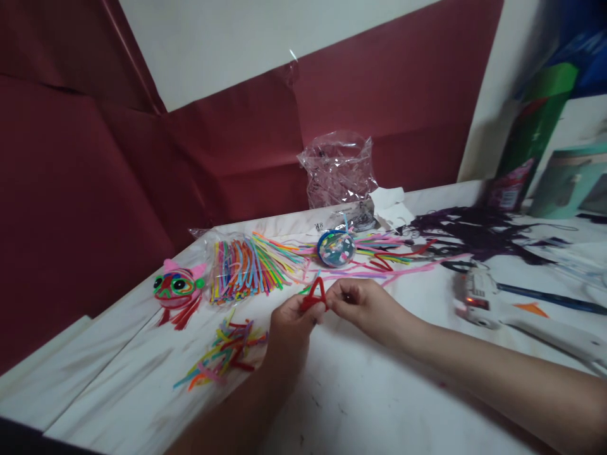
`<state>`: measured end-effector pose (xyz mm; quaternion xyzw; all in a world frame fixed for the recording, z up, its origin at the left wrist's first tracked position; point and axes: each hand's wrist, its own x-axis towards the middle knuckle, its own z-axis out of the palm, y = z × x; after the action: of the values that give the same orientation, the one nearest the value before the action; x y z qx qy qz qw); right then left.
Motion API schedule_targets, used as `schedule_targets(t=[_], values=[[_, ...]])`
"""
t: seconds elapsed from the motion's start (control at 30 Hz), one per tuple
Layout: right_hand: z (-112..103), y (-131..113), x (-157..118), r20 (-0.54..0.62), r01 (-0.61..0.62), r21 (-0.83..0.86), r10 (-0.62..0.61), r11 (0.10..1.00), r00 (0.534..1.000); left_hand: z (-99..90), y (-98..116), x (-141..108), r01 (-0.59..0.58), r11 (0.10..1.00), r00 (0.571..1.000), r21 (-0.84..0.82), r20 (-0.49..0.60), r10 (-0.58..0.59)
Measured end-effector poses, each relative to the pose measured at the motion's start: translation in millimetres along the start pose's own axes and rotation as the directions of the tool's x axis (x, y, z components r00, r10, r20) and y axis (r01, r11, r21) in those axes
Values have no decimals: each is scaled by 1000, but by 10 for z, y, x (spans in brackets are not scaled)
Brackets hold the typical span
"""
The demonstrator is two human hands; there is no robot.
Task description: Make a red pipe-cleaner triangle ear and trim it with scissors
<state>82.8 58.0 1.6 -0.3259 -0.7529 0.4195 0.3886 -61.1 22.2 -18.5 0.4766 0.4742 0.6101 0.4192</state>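
Two hands are meeting just in front of the ball (336,247), which is sitting on the surface (360,392). The left hand (290,321) is pinching the base of the red stem (319,282) between thumb and fingers; the stem is forming a pointed triangle that is standing up from the grip. The right hand (355,300) is reaching in from the right, its thumb and fingers pressing together at the stem's right corner, touching it.

Left of the ball, a bundle (246,268) of many-coloured stems is lying in a clear wrapper, and farther left a figure (177,287) is showing pink ears, green-rimmed eyes and red strands hanging below. Short pieces (227,351) are lying in a loose pile in front and to the left of the ball. Behind the ball, a clear bag (339,174) is standing crumpled against the red sheet (237,145), with white paper (391,208) resting beside it. Right of the ball, purple strands (478,230) are spreading out, and nearer the person a glue gun (478,297) is lying with an orange-red light glowing.
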Motion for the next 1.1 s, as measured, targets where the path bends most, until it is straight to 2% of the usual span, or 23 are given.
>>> schedule_targets(t=[0.23, 0.4, 0.5, 0.63, 0.77, 0.83, 0.97, 1.03, 1.1], values=[[23, -45, -32, -7, -17, 3, 17, 1000, 1000, -17, -39, 24, 16, 1000, 999, 9, -32, -16], [-31, -21, 7, 124, -54, 27, 50, 998, 991, 15, 99, 15, 80, 984, 996, -161, -22, -85], [-76, 21, 32, 160, -61, 37, 55, 997, 986, 20, 172, 16, 106, 964, 994, -243, 25, -103], [-117, 47, 48, 202, -50, 15, 46, 999, 978, -14, 168, 21, 146, 938, 984, -314, 140, -106], [-167, 1, 47, 213, 75, -63, -60, 995, 975, -64, 127, 26, 172, 945, 955, -277, 282, -91], [-199, -46, 42, 200, 151, -148, -119, 977, 973, -81, 114, 34, 162, 956, 949, -244, 304, -83], [-241, -128, 36, 215, 248, -269, -193, 931, 957, -85, 108, 61, 160, 949, 951, -271, 301, -75], [-244, -151, 34, 148, 296, -312, -261, 903, 954, -73, 118, 69, 152, 946, 964, -286, 256, -77], [-235, -171, 24, 23, 335, -382, -354, 861, 935, -58, 138, 68, 117, 954, 984, -277, 165, -73]])
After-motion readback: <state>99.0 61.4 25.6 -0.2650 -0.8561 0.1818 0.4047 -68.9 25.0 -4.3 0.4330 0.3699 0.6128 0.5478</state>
